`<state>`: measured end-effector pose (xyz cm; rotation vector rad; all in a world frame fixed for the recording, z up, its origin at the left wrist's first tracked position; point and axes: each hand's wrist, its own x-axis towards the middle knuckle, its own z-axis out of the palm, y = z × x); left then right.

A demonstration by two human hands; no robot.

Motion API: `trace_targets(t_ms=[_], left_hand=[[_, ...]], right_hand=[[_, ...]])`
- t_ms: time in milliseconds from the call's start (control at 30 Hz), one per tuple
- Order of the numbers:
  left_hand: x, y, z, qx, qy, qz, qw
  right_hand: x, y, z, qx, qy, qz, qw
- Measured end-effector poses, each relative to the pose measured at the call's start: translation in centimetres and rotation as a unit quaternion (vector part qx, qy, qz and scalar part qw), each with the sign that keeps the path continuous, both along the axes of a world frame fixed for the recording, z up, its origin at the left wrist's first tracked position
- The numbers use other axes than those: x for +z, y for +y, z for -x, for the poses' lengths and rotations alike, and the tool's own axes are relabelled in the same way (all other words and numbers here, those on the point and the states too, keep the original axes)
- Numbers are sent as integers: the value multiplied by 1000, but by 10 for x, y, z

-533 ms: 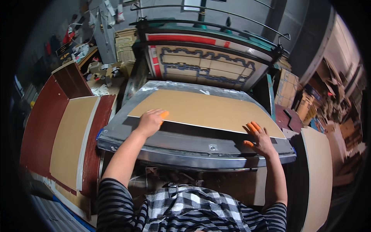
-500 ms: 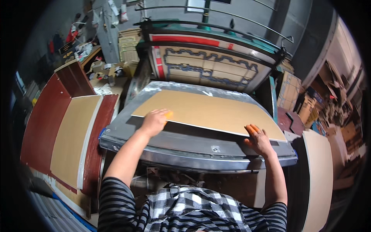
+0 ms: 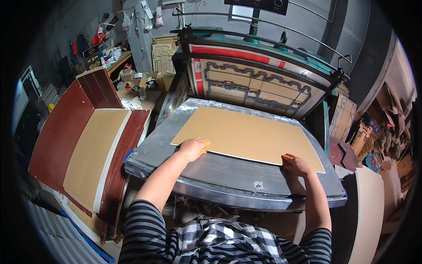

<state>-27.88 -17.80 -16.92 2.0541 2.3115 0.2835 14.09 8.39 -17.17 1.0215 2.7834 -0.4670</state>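
Note:
A tan cardboard sheet (image 3: pixel 250 134) with a thin white edge lies on the grey metal bed (image 3: pixel 220 174) of a die-cutting press. My left hand (image 3: pixel 192 149) pinches its near edge toward the left corner, thumb and fingers closed on it. Farther right along that same edge, my right hand (image 3: pixel 297 165) is closed on the board as well. Orange coverings show on the fingertips of both hands. Behind the sheet stands the press's upright plate, carrying a wooden cutting die (image 3: pixel 257 86) with dark foam strips along its blade lines.
To my left, a stack of tan sheets (image 3: pixel 94 154) rests in a dark red wooden holder (image 3: pixel 61 134). Another stack of boards (image 3: pixel 370 211) stands at my right. A thin metal rail (image 3: pixel 263 20) spans the top of the press. Cardboard scraps (image 3: pixel 398 119) crowd the far right.
The sheet's near edge, raised above the bed before, has come down onto it, and both hands have lowered with it. The whole view has shifted, moving the scene rightward and down.

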Motion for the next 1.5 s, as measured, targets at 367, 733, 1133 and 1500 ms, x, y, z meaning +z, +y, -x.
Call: trace_targets(t_ms=[367, 733, 1133, 1500], left_hand=[[65, 23, -41, -35, -183, 116, 976], [30, 61, -80, 7, -85, 221, 972], [31, 56, -92, 47, -72, 217, 972], [4, 70, -81, -19, -49, 192, 980]], right_hand=[[16, -14, 18, -48, 56, 120, 990], [38, -38, 32, -114, 4, 59, 992], [50, 3, 58, -68, -19, 17, 997], [343, 70, 237, -108, 338, -435, 828]])
